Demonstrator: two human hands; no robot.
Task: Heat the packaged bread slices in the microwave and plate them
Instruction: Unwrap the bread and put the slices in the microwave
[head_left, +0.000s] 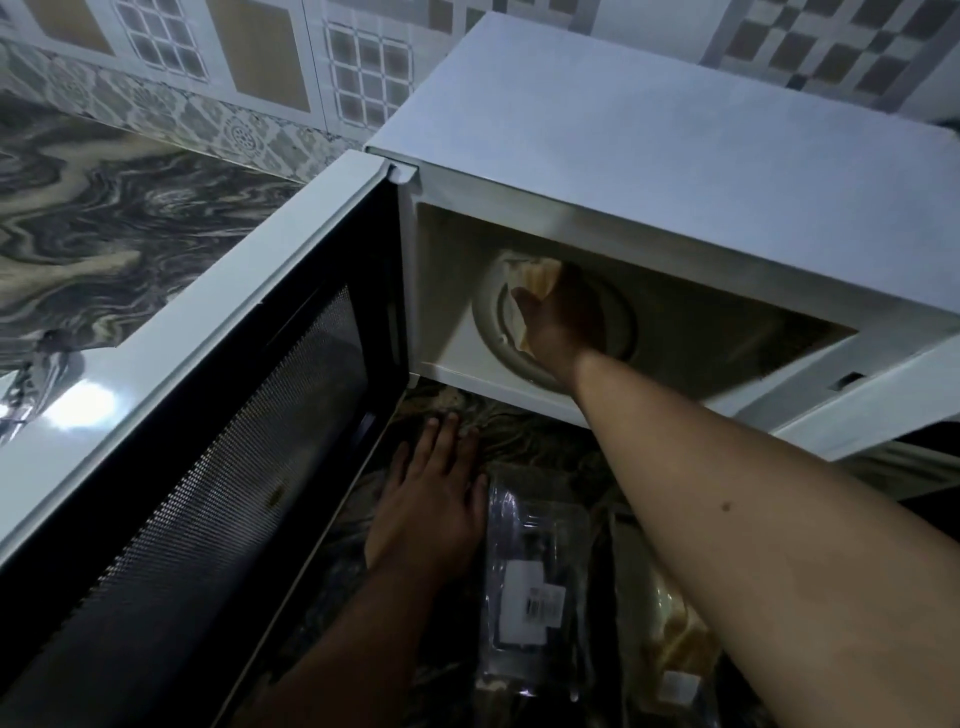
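A white microwave (649, 130) stands on the marbled counter with its door (218, 374) swung wide to the left. Inside, on the round glass turntable (488, 312), lie bread slices (535, 278), pale and toasted-looking. My right hand (561, 322) reaches into the cavity and rests on the slices, fingers closed over them; the far side of the bread is hidden by the hand. My left hand (431, 499) lies flat on the counter below the door, fingers spread, holding nothing. A clear plastic bread package (535, 587) with a barcode label lies beside it.
A second clear bag (675, 644) with yellowish contents lies at the lower right under my right forearm. The open door blocks the left side. Marbled countertop (104, 223) stretches away at the left, with a patterned tiled wall (260, 62) behind.
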